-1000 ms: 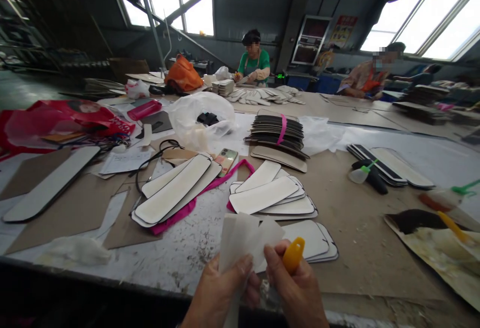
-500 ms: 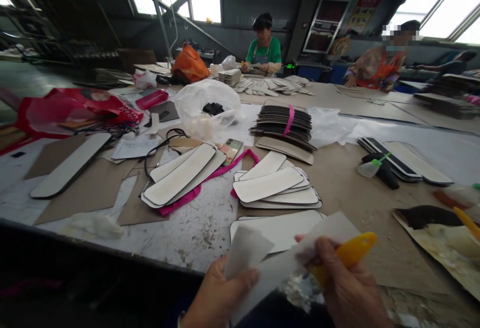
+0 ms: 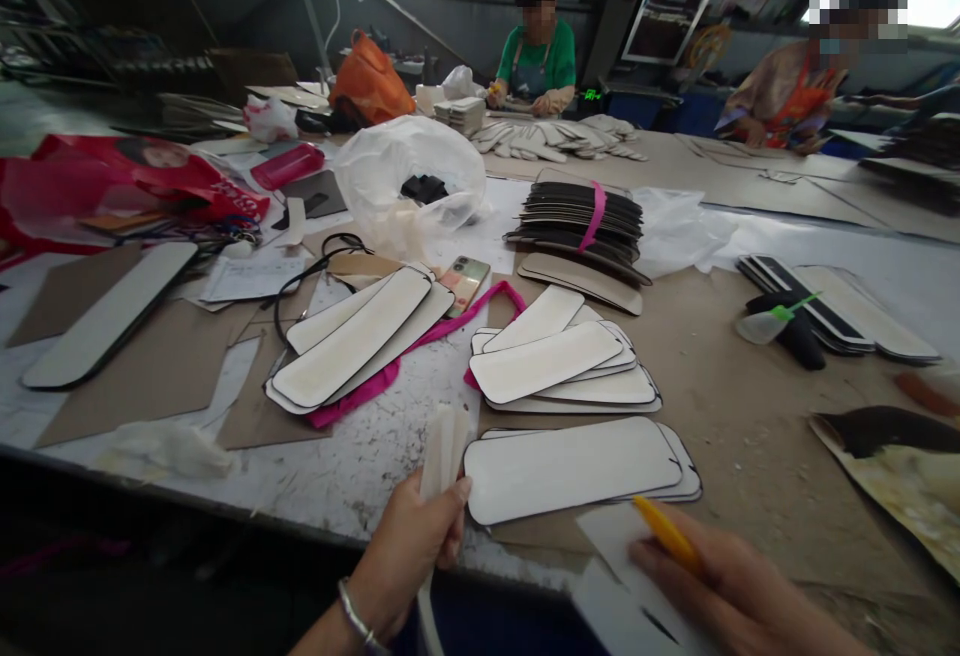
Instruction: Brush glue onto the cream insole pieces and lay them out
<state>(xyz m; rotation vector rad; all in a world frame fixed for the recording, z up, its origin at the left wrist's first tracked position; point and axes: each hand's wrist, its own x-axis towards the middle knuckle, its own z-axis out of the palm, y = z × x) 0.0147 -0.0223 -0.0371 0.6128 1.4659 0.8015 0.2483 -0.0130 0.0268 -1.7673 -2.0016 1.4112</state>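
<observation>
My left hand (image 3: 420, 541), with a metal bangle at the wrist, is closed round a folded white paper strip (image 3: 444, 446) whose tail hangs below the table edge. My right hand (image 3: 720, 571) is at the lower right, wrapped round a yellow-handled tool (image 3: 670, 534); its working end is hidden. Below those fingers is a thin white sheet (image 3: 607, 541), its lower part blurred; whether it is gripped I cannot tell. Between the hands lie stacked long white panels (image 3: 574, 471) with dark edges and rounded corners. More such panels (image 3: 551, 361) are fanned out behind them.
Further panels (image 3: 356, 336) lie at left on a pink strap (image 3: 386, 386). A banded dark stack (image 3: 555, 216), a plastic bag (image 3: 457, 161) and a phone (image 3: 466, 281) stand behind. At right are a green-tipped bottle (image 3: 765, 324) and a glue-smeared board (image 3: 900, 476). Two co-workers sit across.
My hands have moved apart: the left away to the left, the right lower to the right. The white sheet stretched between them before no longer spans them. The panel stack shows more fully.
</observation>
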